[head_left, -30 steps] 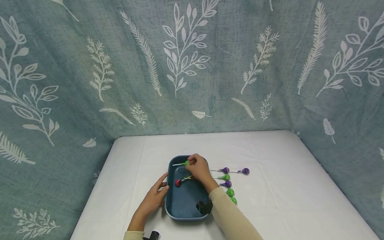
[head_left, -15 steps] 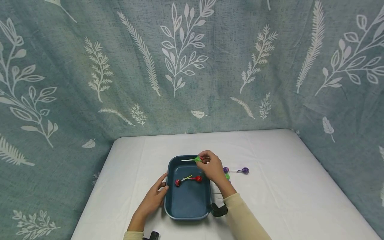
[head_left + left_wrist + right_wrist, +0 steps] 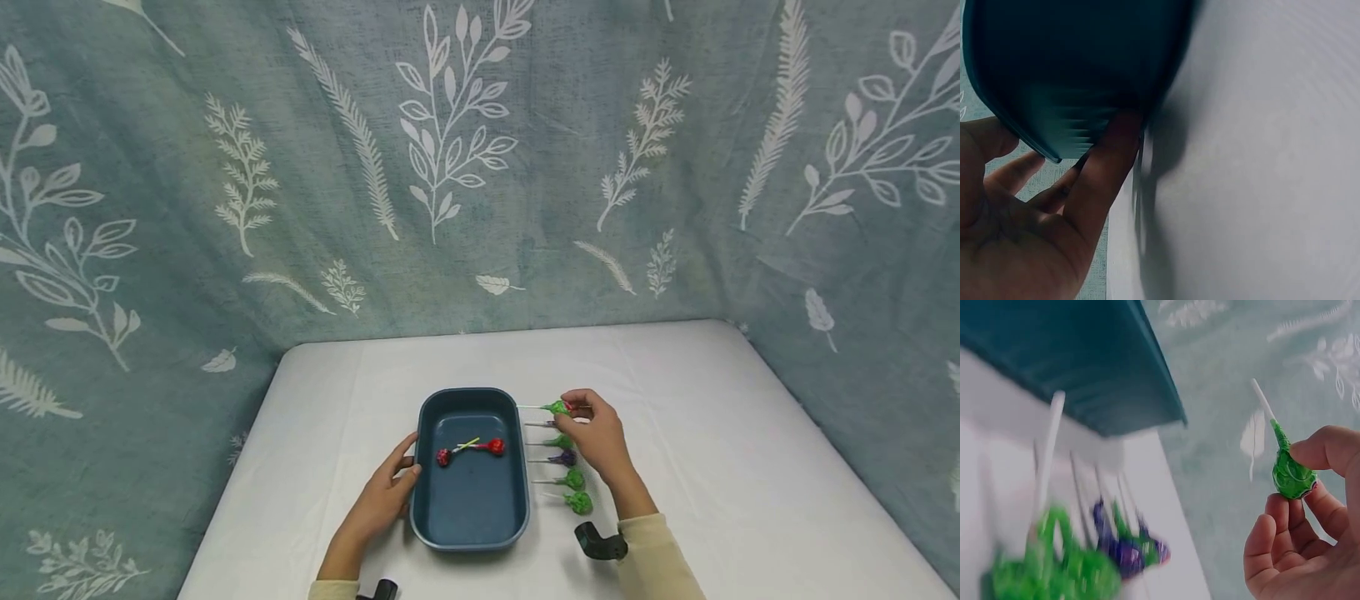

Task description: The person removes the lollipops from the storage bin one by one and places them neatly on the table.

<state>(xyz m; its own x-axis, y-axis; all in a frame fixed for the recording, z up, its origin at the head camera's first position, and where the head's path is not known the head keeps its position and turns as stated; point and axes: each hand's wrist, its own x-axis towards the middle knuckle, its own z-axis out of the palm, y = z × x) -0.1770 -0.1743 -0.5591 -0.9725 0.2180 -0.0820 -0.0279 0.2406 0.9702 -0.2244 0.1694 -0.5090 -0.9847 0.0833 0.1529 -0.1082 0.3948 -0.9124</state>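
In the head view my right hand (image 3: 596, 429) pinches a green-wrapped lollipop (image 3: 557, 407) by its head between thumb and fingers. Its white stick points left, and the right wrist view shows the lollipop (image 3: 1292, 472) above the table. My left hand (image 3: 386, 492) touches the left outer wall of a dark blue tray (image 3: 468, 517) with fairly straight fingers. Inside that tray lie two red lollipops (image 3: 496, 447), their sticks crossing. Under and below my right hand, a column of green lollipops (image 3: 578, 502) and purple lollipops (image 3: 566, 458) lies on the table; the hand covers some of them.
A white cloth covers the table (image 3: 360, 375). Behind it hangs a green-blue curtain (image 3: 555, 167) with white leaf prints. A black wrist mount (image 3: 600, 542) sticks out from my right sleeve, close to the lowest lollipops.
My right hand has carried the green lollipop from over the tray rightward to the top of the lollipop column. The left hand has stayed at the tray's side.
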